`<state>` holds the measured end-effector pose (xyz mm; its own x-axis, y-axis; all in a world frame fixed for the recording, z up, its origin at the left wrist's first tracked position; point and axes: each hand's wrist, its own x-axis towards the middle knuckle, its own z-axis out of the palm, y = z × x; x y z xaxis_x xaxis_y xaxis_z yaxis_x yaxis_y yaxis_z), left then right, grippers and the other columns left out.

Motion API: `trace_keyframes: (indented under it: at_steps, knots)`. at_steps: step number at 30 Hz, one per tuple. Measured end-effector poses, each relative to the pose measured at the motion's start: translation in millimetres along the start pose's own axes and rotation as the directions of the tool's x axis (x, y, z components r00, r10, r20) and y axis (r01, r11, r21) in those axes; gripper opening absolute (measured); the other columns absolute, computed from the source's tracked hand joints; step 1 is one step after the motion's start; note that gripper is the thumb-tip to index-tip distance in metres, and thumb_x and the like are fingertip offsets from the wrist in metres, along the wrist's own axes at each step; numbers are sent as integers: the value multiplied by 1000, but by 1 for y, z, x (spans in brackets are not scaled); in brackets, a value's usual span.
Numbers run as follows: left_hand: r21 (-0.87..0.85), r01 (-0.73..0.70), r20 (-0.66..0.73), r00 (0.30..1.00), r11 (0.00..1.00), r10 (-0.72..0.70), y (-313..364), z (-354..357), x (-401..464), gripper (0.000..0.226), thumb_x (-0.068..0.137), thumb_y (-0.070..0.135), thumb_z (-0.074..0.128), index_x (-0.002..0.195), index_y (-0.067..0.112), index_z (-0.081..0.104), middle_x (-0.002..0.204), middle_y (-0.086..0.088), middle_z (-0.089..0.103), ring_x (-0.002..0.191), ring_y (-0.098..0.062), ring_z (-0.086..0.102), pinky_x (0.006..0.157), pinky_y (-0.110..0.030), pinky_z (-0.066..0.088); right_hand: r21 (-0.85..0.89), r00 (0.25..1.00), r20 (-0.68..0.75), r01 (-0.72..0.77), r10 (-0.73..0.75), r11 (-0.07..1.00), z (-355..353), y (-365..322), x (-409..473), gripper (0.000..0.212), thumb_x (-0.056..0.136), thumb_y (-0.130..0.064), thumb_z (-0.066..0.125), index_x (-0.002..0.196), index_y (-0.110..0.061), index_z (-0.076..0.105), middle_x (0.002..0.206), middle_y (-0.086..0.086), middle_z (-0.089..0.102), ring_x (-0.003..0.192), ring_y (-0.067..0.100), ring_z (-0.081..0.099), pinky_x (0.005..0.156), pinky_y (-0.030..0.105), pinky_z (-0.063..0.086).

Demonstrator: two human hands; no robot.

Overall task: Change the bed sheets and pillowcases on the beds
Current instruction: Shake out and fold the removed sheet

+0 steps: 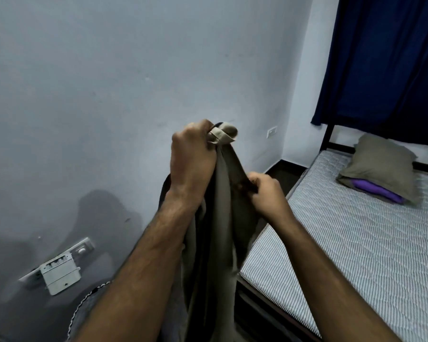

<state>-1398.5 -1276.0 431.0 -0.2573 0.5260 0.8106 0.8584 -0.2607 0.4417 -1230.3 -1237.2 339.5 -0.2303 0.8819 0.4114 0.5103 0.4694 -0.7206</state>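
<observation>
Beside the bare mattress [344,243], a person holds a hanging beige sheet [218,218].
Left hand [193,156] grips its top; right hand [265,191], nearer the bed, pinches an edge lower down.

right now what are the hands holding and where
Both hold the sheet: left hand grips its bunched top, right hand pinches a fold lower down.

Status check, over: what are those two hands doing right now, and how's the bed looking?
Left hand grips bunched beige sheet up top; right hand pinches a fold lower. Mattress bare, pillow at its head. Nothing in the way.
</observation>
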Motion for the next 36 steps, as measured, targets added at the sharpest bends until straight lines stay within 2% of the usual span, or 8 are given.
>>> trace_keyframes:
  at_steps: [3,7,11,15,23,29,33,36]
  knots:
    - [-57,-13,-177,984,998,3,-2,-7,5,10,85,3,65,87,11,72,77,-1,68,67,-10,54,62,-7,32,-156,984,-8,-174,175,972,11,35,-8,21,80,1,53,88,-12,66,78,1,71,80,17,68,68,34,52]
    - [-55,84,-216,972,995,-94,-16,-7,8,16,85,2,59,93,10,70,80,-3,69,69,-13,54,62,-12,30,-115,954,-95,-293,283,949,1,38,-11,30,84,0,54,98,-21,70,90,-1,74,91,21,70,79,35,57]
    - [-140,336,216,929,932,-302,-26,12,0,8,85,18,62,87,16,70,75,4,67,72,-17,61,66,-15,42,329,985,78,-172,155,928,-22,-23,-14,34,92,-47,66,108,-17,63,98,1,73,94,18,69,89,40,55]
    - [-567,661,572,746,492,-342,-11,26,-18,9,85,13,66,77,12,70,79,-13,70,73,-27,65,73,-40,53,830,945,254,-104,-206,548,-49,-83,-21,30,103,-13,49,131,-2,49,108,16,65,98,22,63,87,29,54]
    - [-697,701,689,713,148,-130,7,11,-29,38,105,35,51,119,1,62,80,-17,55,74,-29,60,73,-39,54,257,1000,23,-16,10,966,-26,-51,-8,55,89,-34,74,137,-38,46,88,2,69,83,10,66,89,46,55]
    - [-744,638,636,767,199,-86,7,3,-32,56,102,56,38,116,9,65,85,-6,52,67,-16,47,62,-35,40,259,973,229,-51,-10,965,-12,-40,-5,28,94,-41,61,112,-24,73,100,-6,77,102,12,71,94,49,55]
    - [-658,489,447,866,572,-226,-2,1,-32,43,101,47,40,112,14,66,101,0,63,89,-7,58,84,-22,48,315,956,-210,-132,204,940,-11,-27,6,48,82,-65,54,86,-19,69,71,1,72,68,20,67,71,51,57]
    - [-546,435,189,897,716,-400,-15,-3,-36,24,107,27,42,105,19,64,93,6,62,76,7,56,71,-9,43,390,832,-456,-132,316,911,-23,-20,10,22,93,-37,60,113,-27,62,94,-1,73,89,18,70,88,45,57]
